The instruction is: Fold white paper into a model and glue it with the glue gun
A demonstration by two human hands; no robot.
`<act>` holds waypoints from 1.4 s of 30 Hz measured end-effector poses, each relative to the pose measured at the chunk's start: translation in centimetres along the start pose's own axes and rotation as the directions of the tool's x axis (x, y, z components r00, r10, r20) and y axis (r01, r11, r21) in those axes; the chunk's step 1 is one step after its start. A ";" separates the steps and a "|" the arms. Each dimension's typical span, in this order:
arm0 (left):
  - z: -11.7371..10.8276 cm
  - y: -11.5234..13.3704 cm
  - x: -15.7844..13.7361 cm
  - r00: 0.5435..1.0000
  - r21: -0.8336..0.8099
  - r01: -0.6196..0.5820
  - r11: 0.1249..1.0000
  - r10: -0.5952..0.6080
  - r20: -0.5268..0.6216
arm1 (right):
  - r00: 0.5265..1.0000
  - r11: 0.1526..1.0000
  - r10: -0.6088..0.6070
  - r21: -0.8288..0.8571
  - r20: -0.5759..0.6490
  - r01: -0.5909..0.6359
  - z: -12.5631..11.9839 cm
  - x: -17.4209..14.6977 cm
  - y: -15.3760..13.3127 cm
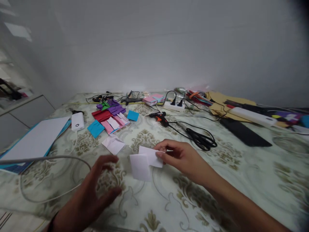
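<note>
White paper [145, 163], pinched by right hand [182, 158], power bank [77, 120] (marking illegible)

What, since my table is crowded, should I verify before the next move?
1. Right hand gripping the white paper: ok, held at its right edge.
2. Left hand free: ok, open and holding nothing.
3. Edges of the white paper aligned: not ok, its parts lie offset.
4. Glue gun clear of both hands: ok, apart and farther back.
5. Glue gun cool: cannot tell.
6. Black cord gathered: ok, mostly looped.
</note>
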State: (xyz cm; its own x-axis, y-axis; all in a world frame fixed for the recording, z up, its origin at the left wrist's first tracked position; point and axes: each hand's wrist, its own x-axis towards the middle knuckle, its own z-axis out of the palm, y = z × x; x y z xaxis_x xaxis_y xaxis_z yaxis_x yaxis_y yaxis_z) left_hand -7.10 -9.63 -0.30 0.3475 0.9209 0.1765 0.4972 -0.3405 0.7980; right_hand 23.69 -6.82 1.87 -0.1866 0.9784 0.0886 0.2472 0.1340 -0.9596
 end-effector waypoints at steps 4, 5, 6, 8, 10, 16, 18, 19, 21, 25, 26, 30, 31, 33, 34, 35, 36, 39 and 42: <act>2.4 2.5 6.7 0.984 -0.215 -0.052 0.975 0.086 0.153 | 1.000 0.998 -0.027 0.052 0.000 0.027 -0.2 0.4 -0.1; 3.0 2.8 7.9 0.967 -0.220 0.013 0.975 0.044 0.252 | 1.000 0.996 -0.023 0.082 -0.014 0.025 -0.2 0.4 0.2; 3.4 3.0 8.9 0.943 -0.218 0.072 0.973 0.005 0.333 | 0.999 0.993 -0.016 0.114 -0.037 0.020 -0.2 0.4 0.6; 4.0 3.2 10.2 0.900 -0.181 0.123 0.976 -0.033 0.435 | 0.996 0.987 0.002 0.162 -0.084 0.011 -0.1 0.3 1.5; 4.4 3.2 10.8 0.901 -0.148 0.134 0.980 -0.059 0.430 | 0.995 0.986 0.024 0.164 -0.095 -0.008 0.2 0.2 2.2; 4.9 3.3 10.7 0.909 -0.209 0.190 0.959 -0.091 0.407 | 0.997 0.996 0.057 0.073 -0.042 -0.054 1.4 -0.3 2.4; 5.1 2.8 10.5 0.890 -0.198 0.217 0.956 -0.111 0.441 | 0.998 0.999 0.045 0.014 -0.048 -0.045 1.6 -0.5 2.0; 5.1 2.5 10.4 0.882 -0.179 0.223 0.958 -0.120 0.456 | 0.998 0.999 0.034 -0.025 -0.054 -0.036 1.6 -0.6 1.9; 5.1 1.8 10.3 0.873 -0.145 0.213 0.966 -0.122 0.472 | 0.997 0.998 0.008 -0.067 -0.071 -0.013 1.3 -0.8 1.7; 4.9 1.2 10.2 0.871 -0.114 0.203 0.972 -0.126 0.475 | 0.997 0.997 -0.027 0.067 -0.079 0.032 0.4 -0.7 1.6; 4.9 1.2 10.2 0.872 -0.108 0.202 0.973 -0.128 0.472 | 0.997 0.995 -0.034 0.095 -0.075 0.041 0.2 -0.7 1.6; 5.0 1.2 10.2 0.880 -0.134 0.193 0.972 -0.111 0.462 | 0.995 0.992 -0.075 0.098 -0.070 0.081 -0.1 -0.6 1.6; 5.1 1.2 10.2 0.884 -0.152 0.190 0.970 -0.102 0.456 | 0.993 0.991 -0.087 0.092 -0.081 0.094 -0.2 -0.6 1.6; 5.1 1.1 10.3 0.897 -0.192 0.177 0.965 -0.078 0.434 | 0.989 0.992 -0.098 0.073 -0.114 0.106 -0.2 -0.5 1.7; 5.2 1.0 10.4 0.906 -0.207 0.167 0.964 -0.067 0.417 | 0.987 0.993 -0.095 0.062 -0.132 0.104 -0.2 -0.5 1.8; 5.2 1.0 10.4 0.915 -0.212 0.154 0.965 -0.059 0.399 | 0.985 0.994 -0.090 0.052 -0.147 0.099 -0.2 -0.5 1.9; 5.1 1.0 10.5 0.922 -0.206 0.140 0.968 -0.051 0.383 | 0.984 0.995 -0.085 0.041 -0.155 0.092 -0.2 -0.5 2.0; 5.1 1.2 10.5 0.930 -0.148 0.096 0.984 -0.036 0.367 | 0.987 0.997 -0.076 -0.001 -0.139 0.076 0.0 -0.6 2.1; 5.1 1.7 10.3 0.922 -0.136 0.090 0.987 -0.031 0.385 | 0.996 0.996 -0.047 -0.081 -0.077 0.041 0.5 -0.7 2.0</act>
State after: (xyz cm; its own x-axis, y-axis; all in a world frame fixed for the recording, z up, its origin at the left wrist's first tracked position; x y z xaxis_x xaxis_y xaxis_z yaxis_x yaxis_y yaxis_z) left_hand 1.36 -1.69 -0.04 0.6114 0.7869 -0.0843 0.4140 -0.2273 0.8814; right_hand 23.86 -7.26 -0.27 -0.1239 0.9802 0.1544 0.3159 0.1865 -0.9303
